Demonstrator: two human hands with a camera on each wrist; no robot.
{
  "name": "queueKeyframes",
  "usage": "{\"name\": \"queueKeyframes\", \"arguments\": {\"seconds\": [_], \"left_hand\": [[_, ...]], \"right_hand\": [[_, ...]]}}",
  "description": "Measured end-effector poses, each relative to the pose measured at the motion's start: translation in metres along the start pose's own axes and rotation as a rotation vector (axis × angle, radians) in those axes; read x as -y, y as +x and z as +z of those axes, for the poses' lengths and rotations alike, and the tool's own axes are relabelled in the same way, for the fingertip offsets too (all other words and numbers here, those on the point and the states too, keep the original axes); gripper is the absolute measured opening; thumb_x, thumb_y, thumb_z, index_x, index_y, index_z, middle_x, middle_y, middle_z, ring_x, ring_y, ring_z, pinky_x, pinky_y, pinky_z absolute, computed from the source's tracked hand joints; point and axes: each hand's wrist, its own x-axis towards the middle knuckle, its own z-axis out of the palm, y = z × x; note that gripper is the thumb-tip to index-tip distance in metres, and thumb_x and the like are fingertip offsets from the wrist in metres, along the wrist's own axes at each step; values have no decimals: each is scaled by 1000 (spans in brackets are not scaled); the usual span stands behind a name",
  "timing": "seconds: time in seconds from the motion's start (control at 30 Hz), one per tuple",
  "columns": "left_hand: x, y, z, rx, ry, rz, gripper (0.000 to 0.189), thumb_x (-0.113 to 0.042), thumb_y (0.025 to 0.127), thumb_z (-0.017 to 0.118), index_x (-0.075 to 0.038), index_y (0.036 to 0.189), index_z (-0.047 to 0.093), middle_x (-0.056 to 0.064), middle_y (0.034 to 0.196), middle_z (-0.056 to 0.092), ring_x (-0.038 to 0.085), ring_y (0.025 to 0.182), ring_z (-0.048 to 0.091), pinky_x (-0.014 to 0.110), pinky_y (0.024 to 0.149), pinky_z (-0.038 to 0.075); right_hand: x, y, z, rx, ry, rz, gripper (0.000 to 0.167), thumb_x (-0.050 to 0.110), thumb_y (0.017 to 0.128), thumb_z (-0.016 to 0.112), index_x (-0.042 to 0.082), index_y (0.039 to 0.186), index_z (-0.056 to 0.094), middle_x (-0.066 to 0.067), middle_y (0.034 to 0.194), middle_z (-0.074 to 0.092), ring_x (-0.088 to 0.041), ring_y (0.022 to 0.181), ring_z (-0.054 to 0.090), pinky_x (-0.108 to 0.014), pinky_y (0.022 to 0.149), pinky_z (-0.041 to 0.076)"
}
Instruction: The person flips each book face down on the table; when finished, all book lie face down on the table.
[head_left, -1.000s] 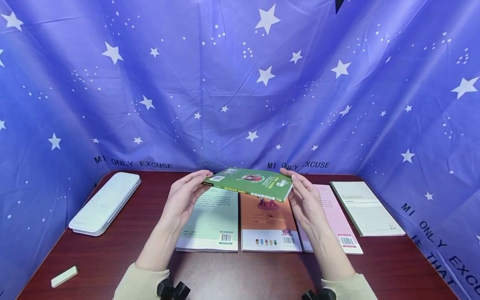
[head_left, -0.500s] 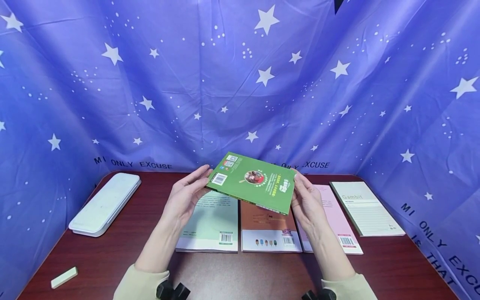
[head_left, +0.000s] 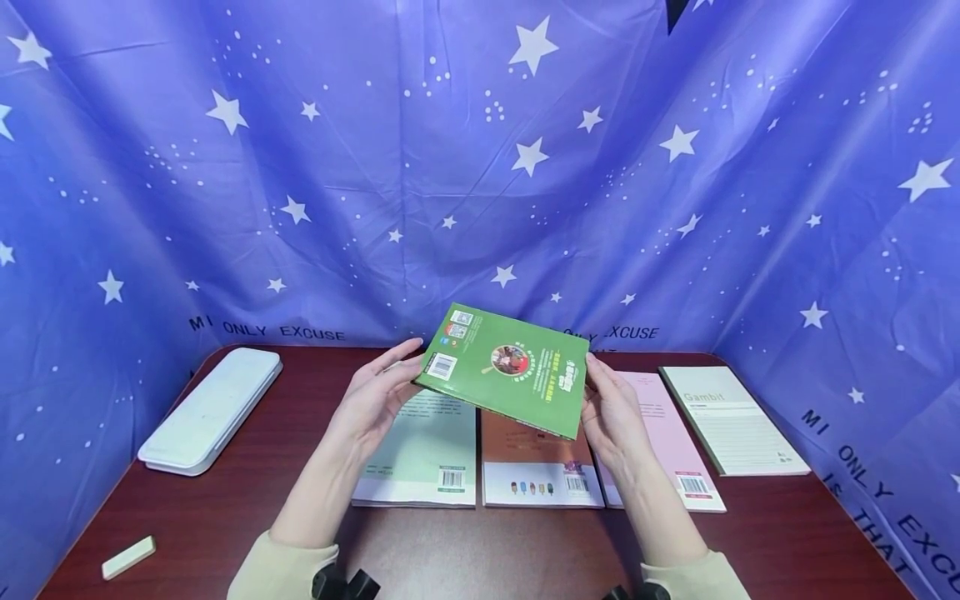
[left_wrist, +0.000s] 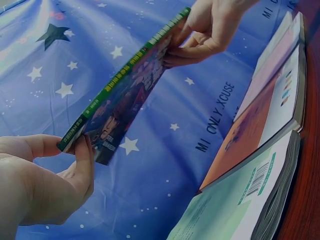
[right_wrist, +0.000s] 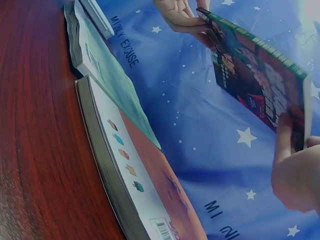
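Observation:
A thin green book [head_left: 480, 367] is held up in the air, its barcoded back cover facing the head camera. My left hand [head_left: 378, 400] pinches its left corner between thumb and fingers. At the opposite end my right hand [head_left: 618, 408] grips the book's right edge. The wrist views show the dark, pictured front cover [left_wrist: 122, 107] on the underside. Beneath it on the table lie a pale green book [head_left: 420, 454], an orange and white book [head_left: 543, 492] and a pink book [head_left: 667, 425], side by side. The held book and my hands cover their upper parts.
A white case [head_left: 213, 408] lies at the table's left, and a small pale eraser-like block [head_left: 128, 557] sits near the front left. To the right is a cream "Gambit" notebook [head_left: 735, 425]. A blue starry curtain [head_left: 480, 167] hangs behind the dark red table [head_left: 465, 550].
The green book has tilted so its back cover faces the head camera more fully; its near edge has dropped lower. Both hands keep hold of it. The books on the table have not moved.

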Motion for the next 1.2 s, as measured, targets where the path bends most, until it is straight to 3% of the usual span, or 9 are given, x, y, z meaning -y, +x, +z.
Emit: {"name": "queueKeyframes", "arguments": {"seconds": [0.1, 0.23, 0.3, 0.37, 0.5, 0.57, 0.73, 1.0, 1.2], "left_hand": [[1, 0, 0, -12, 19, -7, 61, 4, 97, 57, 0, 155, 39, 4, 121, 69, 5, 96, 71, 20, 89, 61], [4, -1, 0, -28, 37, -24, 62, 4, 97, 58, -1, 155, 39, 2, 120, 69, 5, 94, 72, 19, 86, 60], [5, -2, -1, -37, 45, -31, 61, 3, 97, 59, -3, 155, 40, -2, 113, 72, 5, 92, 72, 20, 85, 60], [5, -2, -1, -48, 56, -33, 60, 2, 97, 60, -4, 154, 42, -6, 105, 73, 5, 91, 71, 21, 83, 60], [6, -2, -3, -73, 93, -21, 58, 0, 97, 62, -6, 152, 45, -10, 92, 73, 5, 90, 69, 23, 81, 57], [7, -1, -4, -83, 115, -13, 58, -1, 97, 63, -6, 152, 46, -11, 89, 73, 5, 90, 68, 23, 80, 56], [10, 0, -7, -88, 151, -27, 58, -2, 96, 64, -6, 151, 47, -10, 91, 72, 4, 91, 67, 21, 80, 54], [2, 0, -13, -11, 228, -39, 75, -1, 94, 66, -16, 160, 34, -1, 126, 67, 4, 101, 68, 18, 83, 56], [-2, 2, -15, 10, 245, -11, 77, 1, 92, 65, -13, 161, 33, -5, 118, 66, 5, 98, 68, 19, 83, 57]], "right_hand": [[1, -2, 0, 51, -83, 24, 34, 22, 109, 52, 11, 140, 56, 4, 109, 71, -6, 94, 69, -19, 85, 61], [3, -6, -1, 190, -189, 81, 65, 11, 107, 51, 15, 164, 20, 8, 118, 72, -7, 99, 73, -23, 85, 62], [3, -7, -2, 268, -212, 113, 78, 3, 104, 52, 20, 167, 9, 6, 123, 72, -10, 101, 75, -26, 86, 63], [3, -9, -2, 329, -229, 150, 90, -3, 100, 55, 28, 166, 3, 3, 125, 72, -14, 99, 76, -28, 77, 65], [1, -9, -3, 414, -288, 174, 99, -8, 95, 59, 37, 165, 4, -4, 118, 76, -17, 89, 77, -25, 56, 60], [0, -9, -4, 435, -307, 174, 99, -8, 95, 59, 38, 164, 5, -5, 114, 77, -17, 87, 78, -24, 52, 58], [-3, -9, -6, 406, -313, 175, 94, -5, 96, 60, 29, 166, 8, -1, 113, 78, -14, 89, 77, -21, 54, 56], [-10, -5, -2, 303, -305, 157, 76, 1, 99, 60, 15, 164, 22, 5, 112, 78, -9, 86, 76, -17, 54, 53], [-11, -2, 4, 281, -288, 153, 76, 1, 99, 60, 15, 164, 22, 3, 109, 78, -9, 79, 75, -16, 51, 54]]}}
